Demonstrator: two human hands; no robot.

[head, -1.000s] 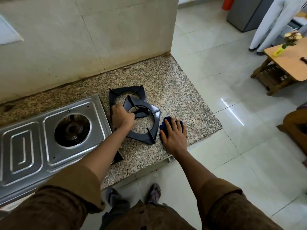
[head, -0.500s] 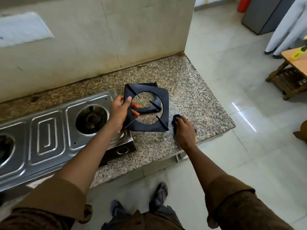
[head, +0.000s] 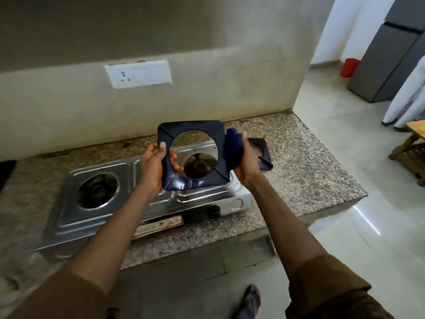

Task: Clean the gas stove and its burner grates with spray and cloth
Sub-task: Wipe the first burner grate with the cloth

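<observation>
A dark square burner grate (head: 195, 180) with a round hole is held up in the air over the steel gas stove (head: 147, 203). My left hand (head: 153, 164) grips the grate's left edge. My right hand (head: 247, 164) holds a dark blue cloth (head: 233, 149) pressed against the grate's right edge. A second grate (head: 264, 155) lies on the granite counter (head: 305, 166) just right of the stove, partly hidden by my right hand. Both burners show, the left one (head: 97, 191) bare and the right one (head: 197, 166) seen through the grate's hole.
A wall with a white switch plate (head: 138, 74) rises behind the counter. The counter's edge drops to a tiled floor (head: 368, 249) on the right. A wooden table (head: 411, 148), a grey cabinet (head: 386, 65) and a red bin (head: 349, 67) stand at the far right.
My left hand has lifted the top grate off the counter and brought it up over the stove. My right hand picked the cloth off the counter and pressed it to the grate.
</observation>
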